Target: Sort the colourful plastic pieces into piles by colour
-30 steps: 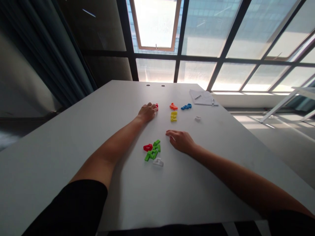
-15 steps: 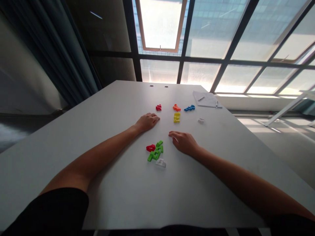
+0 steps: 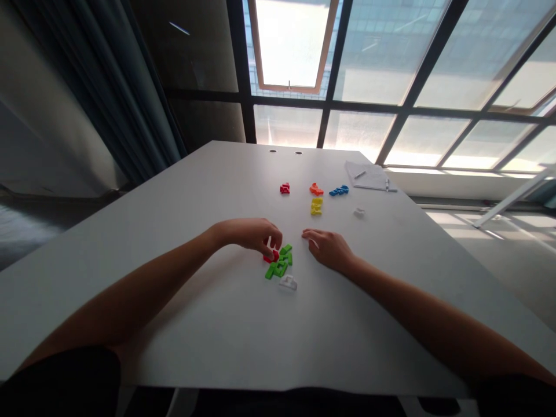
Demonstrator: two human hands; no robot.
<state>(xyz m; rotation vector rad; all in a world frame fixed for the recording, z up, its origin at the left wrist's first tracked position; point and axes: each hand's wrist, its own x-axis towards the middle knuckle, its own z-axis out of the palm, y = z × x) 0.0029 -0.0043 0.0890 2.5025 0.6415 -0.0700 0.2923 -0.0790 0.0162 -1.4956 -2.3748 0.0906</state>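
My left hand (image 3: 255,233) is bent down over a small red plastic piece (image 3: 271,256), its thumb and curled fingers closed on it; the fingers partly cover the piece. Right beside it lie several bright green plastic pieces (image 3: 278,269) in a loose cluster. A clear, see-through piece (image 3: 288,282) is just below them, closer to my body. My right hand (image 3: 326,247) rests on the white table to the right of the cluster, fingers stretched out and holding nothing.
Farther back on the white table (image 3: 208,324) are small groups of red pieces (image 3: 284,188), orange pieces (image 3: 316,189), blue pieces (image 3: 339,190) and yellow pieces (image 3: 317,206). A whitish piece (image 3: 358,212) lies to their right. Paper sheets (image 3: 369,175) with pens sit near the right edge.
My left hand has come back toward me, from flat on the table to bent over the red piece. My right hand has stayed in place. The view has shifted slightly.
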